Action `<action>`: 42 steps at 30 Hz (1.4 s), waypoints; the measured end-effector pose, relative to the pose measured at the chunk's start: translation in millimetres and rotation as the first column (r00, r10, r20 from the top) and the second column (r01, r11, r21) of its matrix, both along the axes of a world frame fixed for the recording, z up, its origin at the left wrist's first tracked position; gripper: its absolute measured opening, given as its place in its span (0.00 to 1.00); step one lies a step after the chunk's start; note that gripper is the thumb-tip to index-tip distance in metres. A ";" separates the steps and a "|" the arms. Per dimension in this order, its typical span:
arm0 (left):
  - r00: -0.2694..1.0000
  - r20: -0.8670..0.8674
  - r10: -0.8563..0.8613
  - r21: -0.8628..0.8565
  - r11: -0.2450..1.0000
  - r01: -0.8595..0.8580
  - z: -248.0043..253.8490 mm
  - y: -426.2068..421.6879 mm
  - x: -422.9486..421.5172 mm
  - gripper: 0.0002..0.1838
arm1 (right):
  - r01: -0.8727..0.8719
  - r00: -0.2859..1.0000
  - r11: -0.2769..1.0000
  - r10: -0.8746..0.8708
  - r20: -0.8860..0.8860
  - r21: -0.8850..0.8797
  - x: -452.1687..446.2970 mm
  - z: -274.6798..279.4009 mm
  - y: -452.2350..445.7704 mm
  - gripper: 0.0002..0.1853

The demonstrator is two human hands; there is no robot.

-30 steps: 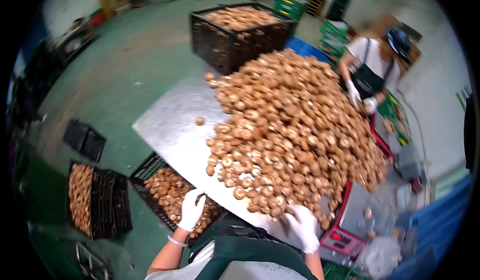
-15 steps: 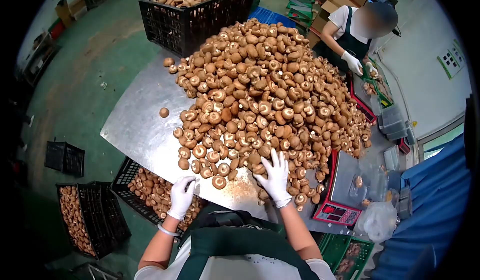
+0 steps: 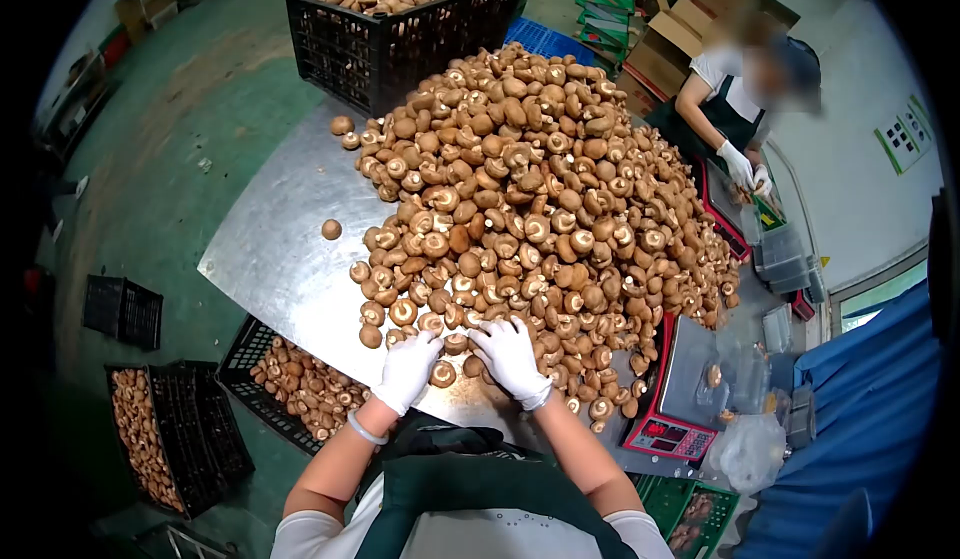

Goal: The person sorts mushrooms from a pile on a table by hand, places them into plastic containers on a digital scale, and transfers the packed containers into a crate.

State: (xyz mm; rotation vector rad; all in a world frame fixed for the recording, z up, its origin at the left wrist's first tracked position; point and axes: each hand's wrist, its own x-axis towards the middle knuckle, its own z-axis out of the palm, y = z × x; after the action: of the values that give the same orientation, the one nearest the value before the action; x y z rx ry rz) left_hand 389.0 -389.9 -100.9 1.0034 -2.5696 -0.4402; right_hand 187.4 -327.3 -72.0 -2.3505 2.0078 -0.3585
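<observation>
Mushrooms (image 3: pixel 560 189), loose: lay heaped, centre to one o'clock.
Left to right, I remotely logged: black crate (image 3: pixel 255 408), eight o'clock; left hand (image 3: pixel 405 371), seven, fingers bunched, whether pinching I couldn't tell; right hand (image 3: pixel 512 361), half past five, fingers slightly spread against mushrooms; red scale (image 3: pixel 688 374), four.

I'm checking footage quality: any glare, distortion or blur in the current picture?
Head view: fisheye curving and black corners; bright glare on the metal table left of the left hand; a blurred patch over the co-worker's head; mushroom pile and right hand fairly sharp.
</observation>
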 end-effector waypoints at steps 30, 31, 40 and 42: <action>0.900 -0.256 0.352 -0.032 0.928 -0.372 -43.4 -34.3 28.5 0.23 | 0.251 0.948 0.909 -0.160 0.276 -0.332 -58.6 27.6 2.2 0.17; 0.883 -0.288 0.369 -0.050 0.916 -0.399 -45.7 -37.2 26.6 0.21 | 0.266 0.939 0.897 -0.157 0.306 -0.354 -56.1 25.2 3.7 0.17; 0.851 -0.388 0.353 -0.013 0.921 -0.388 -48.8 -37.3 26.2 0.18 | 0.317 0.906 0.848 -0.139 0.399 -0.425 -50.0 14.6 13.4 0.13; 0.857 -0.362 0.366 0.019 0.922 -0.386 -47.2 -36.8 27.1 0.18 | 0.319 0.905 0.843 -0.136 0.403 -0.432 -49.6 10.7 15.2 0.12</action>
State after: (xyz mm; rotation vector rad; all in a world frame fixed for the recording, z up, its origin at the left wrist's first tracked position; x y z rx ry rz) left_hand 416.1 -426.7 -148.1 1.2420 -1.9892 -0.3997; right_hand 137.8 -312.1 -61.3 -2.0341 2.2018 -1.3528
